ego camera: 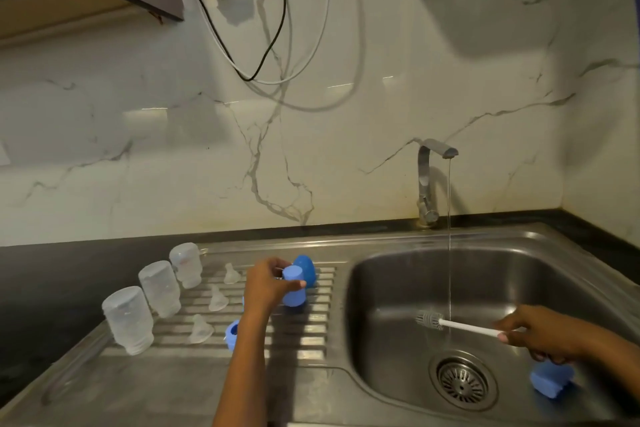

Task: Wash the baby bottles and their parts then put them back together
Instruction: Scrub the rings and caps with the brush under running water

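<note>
Washing runs on at the sink (381, 274), with a thin stream falling from the tap (433, 163) into the basin. On the ribbed drainboard (311, 333) three clear bottles (157, 288) stand upside down in a row, three clear teats (218, 298) lie beside them, and a blue ring (231, 333) sits near the forearm. The left hand (266, 288) has its fingers wrapped around a blue cap (293, 288) just over the drainboard, next to a rounder blue cap (306, 267). The right hand (540, 333) grips the white handle of a small brush (450, 322) over the drain, and another blue cap (550, 381) lies in the basin below it. My read: caps are in hand now; next, that cap meets brush and water. No brand or writing is legible; one bottle shows faint reddish marks only.
</note>
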